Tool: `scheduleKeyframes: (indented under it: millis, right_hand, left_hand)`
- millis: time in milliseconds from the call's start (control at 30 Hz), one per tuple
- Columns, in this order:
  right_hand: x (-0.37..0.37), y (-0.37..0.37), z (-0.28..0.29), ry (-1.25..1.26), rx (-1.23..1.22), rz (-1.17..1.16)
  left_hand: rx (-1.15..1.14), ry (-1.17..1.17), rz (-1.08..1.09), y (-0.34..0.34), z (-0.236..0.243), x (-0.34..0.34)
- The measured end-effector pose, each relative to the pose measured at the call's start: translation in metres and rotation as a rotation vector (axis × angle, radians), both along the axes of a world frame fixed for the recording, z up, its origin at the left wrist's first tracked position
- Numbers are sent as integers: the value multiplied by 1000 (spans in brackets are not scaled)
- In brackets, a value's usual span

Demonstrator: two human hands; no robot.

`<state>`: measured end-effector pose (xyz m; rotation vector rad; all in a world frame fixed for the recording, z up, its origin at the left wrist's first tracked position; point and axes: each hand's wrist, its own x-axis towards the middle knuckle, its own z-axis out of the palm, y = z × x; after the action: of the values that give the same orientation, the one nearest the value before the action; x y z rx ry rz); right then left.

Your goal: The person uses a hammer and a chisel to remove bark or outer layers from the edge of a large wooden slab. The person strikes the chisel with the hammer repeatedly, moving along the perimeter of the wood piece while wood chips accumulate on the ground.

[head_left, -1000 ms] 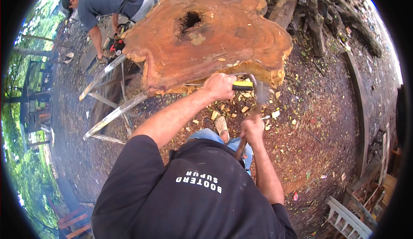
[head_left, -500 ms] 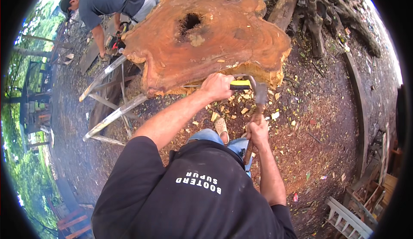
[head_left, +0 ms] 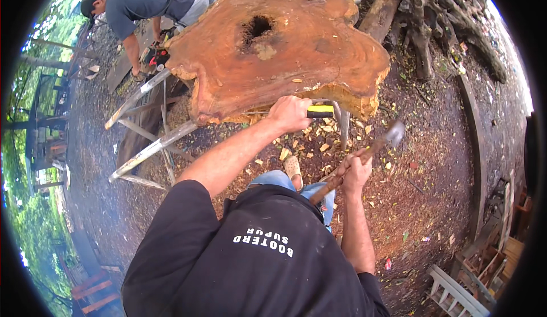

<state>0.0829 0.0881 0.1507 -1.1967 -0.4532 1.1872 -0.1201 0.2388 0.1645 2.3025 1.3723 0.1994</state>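
Note:
A broad reddish-brown wood slab (head_left: 228,83) with an irregular outline and a dark hole lies in front of me. At its near edge my left hand (head_left: 289,114) is closed around a chisel with a yellow and black handle (head_left: 320,111). The thin blade points left along the slab's rough side, and its tip is hard to make out. My right hand (head_left: 354,173) grips the wooden shaft of a hammer (head_left: 373,147). The hammer's blurred metal head is up and to the right, apart from the chisel's handle end.
Pale poles of a trestle (head_left: 154,154) jut out at the slab's left. Beyond them a person (head_left: 142,3) bends over a red and black tool (head_left: 156,57). Wood chips litter the ground by my feet. Gnarled logs (head_left: 421,37) lie far right; a ladder (head_left: 456,294) sits near right.
My right hand has swung the hammer rightward, away from the chisel's handle end, where its head was before. The left hand keeps its hold in nearly the same place.

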Motion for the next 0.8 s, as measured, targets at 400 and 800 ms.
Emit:
scheduleKeyframes:
  millis: [400, 800]
  right_hand:
    - [-5, -3, -11, 71, -16, 94]
    - [29, -32, -5, -171, -249, 345]
  left_hand:
    - [46, -41, -3, -3, -4, -1]
    - [138, -86, -272, -76, -21, -26]
